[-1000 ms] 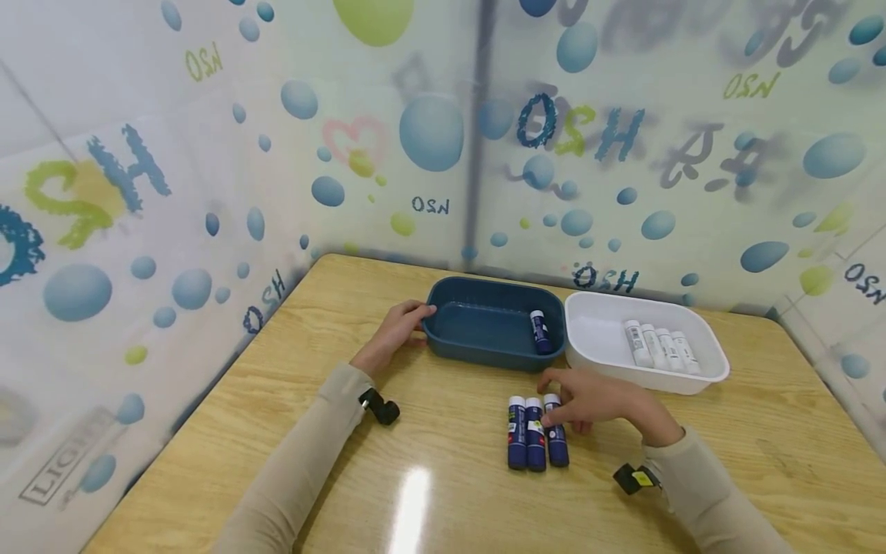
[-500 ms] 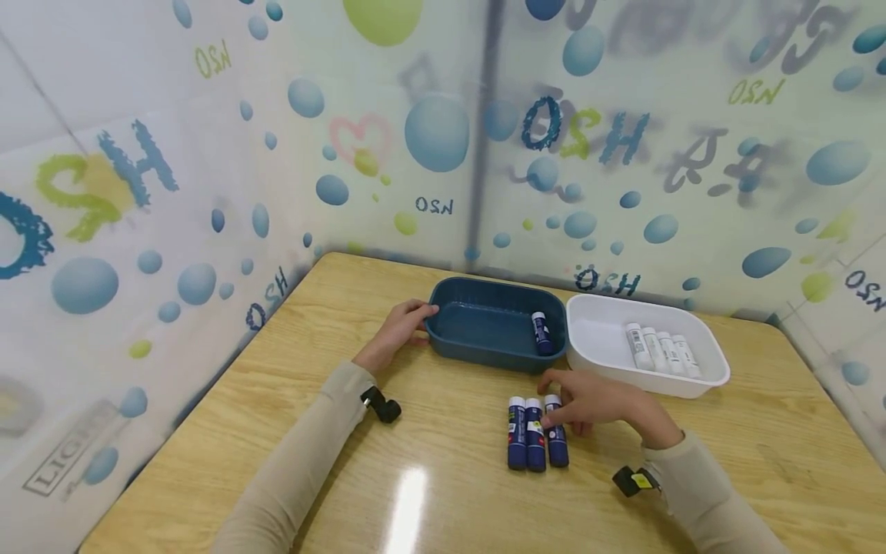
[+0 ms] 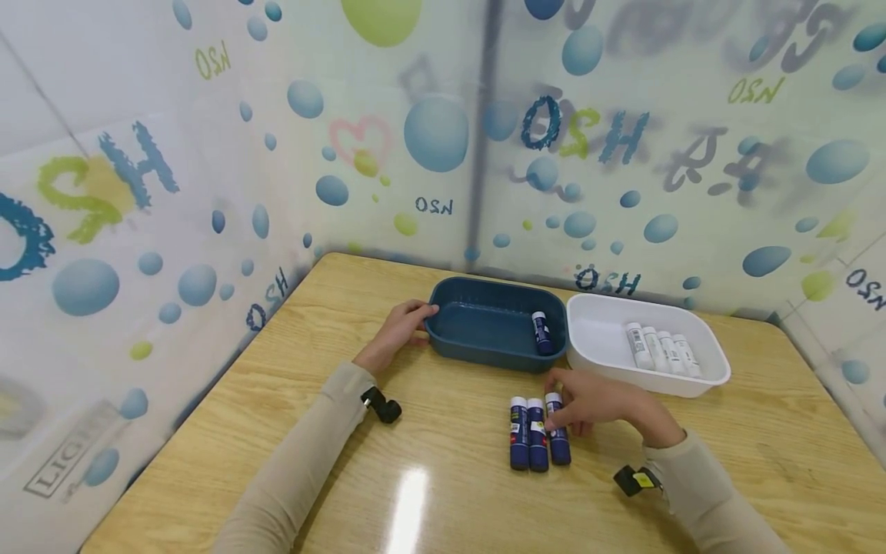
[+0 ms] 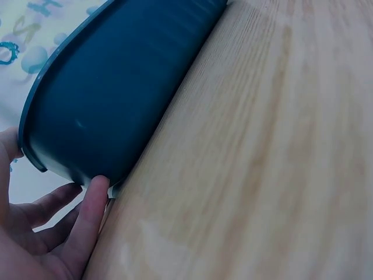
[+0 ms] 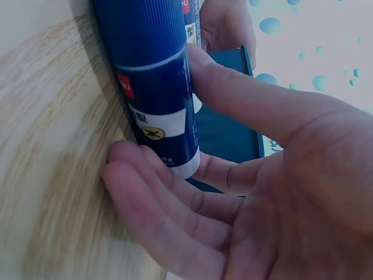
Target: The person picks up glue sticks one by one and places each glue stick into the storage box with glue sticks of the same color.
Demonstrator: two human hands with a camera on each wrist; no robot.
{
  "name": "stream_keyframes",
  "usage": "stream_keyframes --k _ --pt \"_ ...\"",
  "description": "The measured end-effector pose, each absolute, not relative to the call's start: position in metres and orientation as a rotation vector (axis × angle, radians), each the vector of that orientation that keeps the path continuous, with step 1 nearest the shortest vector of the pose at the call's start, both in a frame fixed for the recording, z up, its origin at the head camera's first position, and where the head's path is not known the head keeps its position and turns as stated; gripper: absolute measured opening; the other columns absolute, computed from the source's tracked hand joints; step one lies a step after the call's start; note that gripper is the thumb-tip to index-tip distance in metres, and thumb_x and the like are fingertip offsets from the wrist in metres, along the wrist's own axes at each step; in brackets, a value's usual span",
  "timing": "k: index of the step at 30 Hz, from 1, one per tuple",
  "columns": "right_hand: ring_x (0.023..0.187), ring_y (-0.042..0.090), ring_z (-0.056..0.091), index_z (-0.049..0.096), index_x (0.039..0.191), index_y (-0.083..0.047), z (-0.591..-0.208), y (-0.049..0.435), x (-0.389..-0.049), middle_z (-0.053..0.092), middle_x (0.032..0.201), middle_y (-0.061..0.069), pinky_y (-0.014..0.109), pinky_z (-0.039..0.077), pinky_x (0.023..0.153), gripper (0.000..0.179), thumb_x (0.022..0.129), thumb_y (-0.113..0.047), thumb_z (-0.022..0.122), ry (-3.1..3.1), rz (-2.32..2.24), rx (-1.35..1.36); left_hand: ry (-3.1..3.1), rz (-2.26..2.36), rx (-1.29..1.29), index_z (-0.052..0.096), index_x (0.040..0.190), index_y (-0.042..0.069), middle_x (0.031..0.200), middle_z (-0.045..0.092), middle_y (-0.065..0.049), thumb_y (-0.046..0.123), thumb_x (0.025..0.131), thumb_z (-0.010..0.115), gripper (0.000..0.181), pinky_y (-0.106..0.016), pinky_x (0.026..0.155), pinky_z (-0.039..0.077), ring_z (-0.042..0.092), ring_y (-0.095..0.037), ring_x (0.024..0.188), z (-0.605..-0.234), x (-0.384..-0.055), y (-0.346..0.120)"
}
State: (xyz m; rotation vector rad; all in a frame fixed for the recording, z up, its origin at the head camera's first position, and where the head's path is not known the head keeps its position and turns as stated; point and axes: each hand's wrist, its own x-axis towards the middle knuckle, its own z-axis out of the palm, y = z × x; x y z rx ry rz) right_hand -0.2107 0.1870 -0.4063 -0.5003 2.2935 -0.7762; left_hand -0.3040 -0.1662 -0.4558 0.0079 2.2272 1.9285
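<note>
My left hand (image 3: 400, 332) holds the left end of a dark blue plastic bin (image 3: 477, 358). In the left wrist view its thumb is at the rim, and its fingers (image 4: 93, 201) touch the outer wall below. One blue glue stick (image 3: 541, 332) with a white end lies inside the bin. In front of it, several blue glue sticks lie side by side on the table. My right hand (image 3: 602, 400) pinches the rightmost glue stick (image 3: 559, 446), thumb on its left side and fingers curled near its white end. Beside it lie the middle stick (image 3: 537, 454) and left stick (image 3: 518, 450).
A white bin (image 3: 595, 327) stands against the right side of the blue one. Several white tubes (image 3: 670, 352) lie in a row inside it. The wooden table (image 3: 346, 492) runs back to a printed wall covering (image 3: 443, 231).
My right hand has shifted slightly right, its index finger coming over the white end of the rightmost glue stick. The sticks on the table have nudged slightly right. My left hand stays put.
</note>
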Motion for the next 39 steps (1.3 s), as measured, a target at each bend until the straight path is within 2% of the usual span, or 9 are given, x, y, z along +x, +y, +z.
stream_keyframes --k 17,24,32,39 --pt "0.067 0.021 0.068 0.051 0.123 -0.005 -0.4028 0.1902 -0.2123 0.066 0.087 0.009 0.033 0.058 0.066 0.05 0.09 -0.023 0.083 2.288 -0.824 -0.501 2.228 1.918 0.008 0.059 0.136 0.004 0.131 0.055 -0.013 0.039 0.104 0.06 0.047 -0.027 0.071 0.063 0.058 -0.02 0.097 -0.4559 -0.304 -0.1669" --pt "0.07 0.021 0.068 0.05 0.126 -0.002 -0.4 0.1914 -0.2134 0.064 0.096 0.011 0.036 0.063 0.069 0.051 0.09 -0.02 0.082 2.301 -0.868 -0.502 2.22 1.917 0.015 0.058 0.137 0.004 0.135 0.054 -0.015 0.042 0.104 0.06 0.051 -0.028 0.074 0.063 0.058 -0.019 0.099 -0.4556 -0.3047 -0.1671" --pt "0.068 0.021 0.067 0.052 0.122 -0.002 -0.4014 0.191 -0.2146 0.065 0.088 0.009 0.037 0.063 0.066 0.048 0.089 -0.02 0.083 2.303 -0.862 -0.558 2.228 1.923 -0.002 0.061 0.132 0.005 0.123 0.056 -0.011 0.04 0.104 0.06 0.045 -0.027 0.072 0.063 0.058 -0.018 0.095 -0.4569 -0.3044 -0.1677" --pt "0.067 0.021 0.068 0.054 0.116 -0.004 -0.4 0.19 -0.2141 0.066 0.083 0.008 0.036 0.063 0.062 0.045 0.087 -0.02 0.084 2.305 -0.849 -0.606 2.232 1.922 0.006 0.061 0.132 0.005 0.124 0.056 -0.011 0.044 0.103 0.061 0.049 -0.028 0.075 0.064 0.058 -0.018 0.095 -0.4579 -0.3045 -0.1681"
